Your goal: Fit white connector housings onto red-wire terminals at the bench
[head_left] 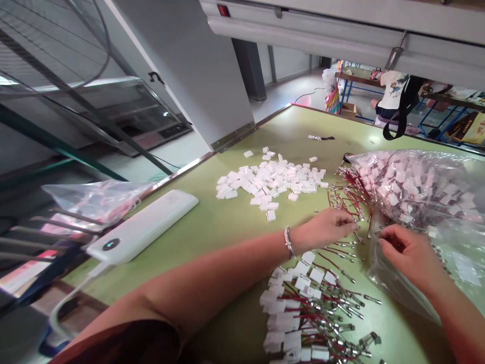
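Observation:
My left hand [329, 228], with a silver bracelet on the wrist, reaches across the green table [235, 237] and pinches at red wires with metal ends [346, 202] beside a clear plastic bag [424, 202] full of white pieces and wires. My right hand [409, 253] is curled at the bag's open edge, fingers closed on something I cannot make out. Below both hands lies a pile of white pieces joined to red wires [310, 313]. A heap of loose white plastic housings [271, 182] lies farther off.
A white power bank [144, 225] with a cable lies at the table's left edge, next to another plastic bag [94, 199]. A small wrapped item [320, 137] sits at the far side. A person [394, 96] sits at another bench beyond.

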`<state>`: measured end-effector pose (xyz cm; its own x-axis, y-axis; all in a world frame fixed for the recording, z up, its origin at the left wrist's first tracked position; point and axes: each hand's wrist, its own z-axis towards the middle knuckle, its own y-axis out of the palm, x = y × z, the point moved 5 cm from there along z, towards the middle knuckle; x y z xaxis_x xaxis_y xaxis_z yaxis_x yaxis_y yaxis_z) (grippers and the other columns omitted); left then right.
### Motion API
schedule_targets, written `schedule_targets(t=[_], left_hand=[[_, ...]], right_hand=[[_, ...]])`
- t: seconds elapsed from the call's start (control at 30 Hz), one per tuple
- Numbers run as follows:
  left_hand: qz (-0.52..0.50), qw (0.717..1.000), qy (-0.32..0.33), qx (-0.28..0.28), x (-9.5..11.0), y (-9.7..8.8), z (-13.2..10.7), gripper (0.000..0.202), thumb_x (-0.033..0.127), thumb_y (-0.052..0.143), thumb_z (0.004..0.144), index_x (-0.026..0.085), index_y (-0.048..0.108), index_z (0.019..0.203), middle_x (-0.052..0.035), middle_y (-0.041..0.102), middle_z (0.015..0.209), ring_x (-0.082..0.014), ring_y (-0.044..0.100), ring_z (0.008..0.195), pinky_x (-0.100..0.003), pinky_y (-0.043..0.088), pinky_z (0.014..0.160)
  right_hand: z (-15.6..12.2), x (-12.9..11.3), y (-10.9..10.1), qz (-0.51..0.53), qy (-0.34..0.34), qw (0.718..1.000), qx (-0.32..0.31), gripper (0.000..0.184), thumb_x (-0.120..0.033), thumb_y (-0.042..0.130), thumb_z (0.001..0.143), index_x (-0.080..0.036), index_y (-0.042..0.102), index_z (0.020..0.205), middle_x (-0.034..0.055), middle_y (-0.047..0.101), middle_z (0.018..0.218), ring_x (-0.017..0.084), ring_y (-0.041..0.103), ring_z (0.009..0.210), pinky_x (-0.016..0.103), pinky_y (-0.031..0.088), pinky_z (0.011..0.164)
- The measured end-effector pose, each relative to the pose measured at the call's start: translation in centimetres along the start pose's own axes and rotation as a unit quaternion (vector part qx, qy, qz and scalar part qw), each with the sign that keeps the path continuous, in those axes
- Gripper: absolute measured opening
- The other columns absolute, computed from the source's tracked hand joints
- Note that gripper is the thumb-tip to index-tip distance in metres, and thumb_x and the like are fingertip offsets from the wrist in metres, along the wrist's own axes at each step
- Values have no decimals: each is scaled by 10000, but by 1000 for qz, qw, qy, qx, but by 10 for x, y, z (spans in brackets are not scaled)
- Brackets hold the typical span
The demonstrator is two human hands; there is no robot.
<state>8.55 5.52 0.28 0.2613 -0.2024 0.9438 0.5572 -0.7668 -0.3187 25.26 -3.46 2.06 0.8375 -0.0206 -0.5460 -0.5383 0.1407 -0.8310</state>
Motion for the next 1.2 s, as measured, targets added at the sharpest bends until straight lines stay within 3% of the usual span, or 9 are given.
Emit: schedule_targets(t=[0.07, 0.23, 0.37, 0.53, 0.73, 0.83, 0.93, 1.03, 1.2], left_hand=[[7, 1000, 7, -25, 0, 11, -3, 262, 380, 513, 857, 157, 580, 737, 32, 492, 642, -85, 412, 598, -234, 349, 573], [19, 1000, -3, -13, -3, 21, -6, 278, 309, 473, 853, 162, 477, 617, 30, 465, 603, -86, 400, 583, -238, 334, 550], [35, 999, -11, -34, -2, 21, -6, 198, 289, 466, 857, 154, 544, 734, 7, 553, 686, -93, 466, 621, -236, 374, 587], [131, 990, 38, -33, 8, 15, -8, 308, 354, 358, 941, 168, 538, 774, -5, 554, 729, -108, 467, 668, -243, 385, 622], [176, 983, 35, -48, 1, 18, -9, 327, 337, 300, 966, 179, 572, 875, -14, 611, 808, -120, 532, 727, -247, 409, 656], [272, 959, 57, -54, 2, 19, -10, 319, 329, 305, 972, 184, 580, 902, -17, 613, 786, -121, 527, 679, -250, 372, 591], [421, 900, 90, -71, 4, 22, -12, 159, 246, 435, 912, 192, 583, 891, -11, 576, 680, -121, 476, 559, -275, 283, 497], [490, 855, 139, -95, 4, 25, -14, 93, 151, 510, 828, 203, 569, 878, 0, 547, 624, -123, 434, 493, -297, 206, 441], [474, 854, 190, -99, 0, 28, -16, 82, 229, 487, 894, 217, 568, 897, 0, 588, 669, -131, 472, 522, -301, 215, 434]], right_hand=[[-2, -14, 10, -3, -39, 999, 11, 146, -287, 503, 819, -208, 614, 768, 6, 620, 622, 137, 550, 546, 265, 420, 534], [-8, -32, 27, -63, -126, 989, 52, 143, -233, 470, 833, -201, 572, 738, 35, 619, 679, 150, 553, 613, 276, 406, 562], [-9, -28, 28, -16, -115, 992, 57, 128, -264, 487, 848, -198, 577, 785, -7, 612, 605, 119, 535, 511, 242, 406, 502], [-8, -23, 18, 65, -78, 989, 107, 154, -260, 502, 845, -196, 642, 852, -5, 667, 638, 117, 586, 513, 222, 455, 489], [-10, -32, 15, 56, -154, 977, 135, 162, -198, 519, 845, -197, 680, 863, 1, 676, 678, 112, 598, 561, 226, 469, 542], [-11, -34, 15, 29, -184, 976, 111, 163, -181, 510, 844, -197, 671, 824, -1, 655, 665, 107, 590, 575, 225, 459, 554], [-11, -34, 17, 17, -167, 984, 52, 178, -191, 498, 834, -203, 649, 738, -15, 618, 605, 100, 553, 529, 220, 412, 505], [-12, -32, 20, 32, -119, 992, 2, 200, -207, 482, 836, -203, 629, 700, -22, 588, 561, 96, 514, 498, 221, 381, 483], [-14, -29, 27, 94, -67, 991, -60, 223, -265, 488, 854, -211, 621, 683, -23, 576, 548, 104, 508, 507, 227, 386, 488]])
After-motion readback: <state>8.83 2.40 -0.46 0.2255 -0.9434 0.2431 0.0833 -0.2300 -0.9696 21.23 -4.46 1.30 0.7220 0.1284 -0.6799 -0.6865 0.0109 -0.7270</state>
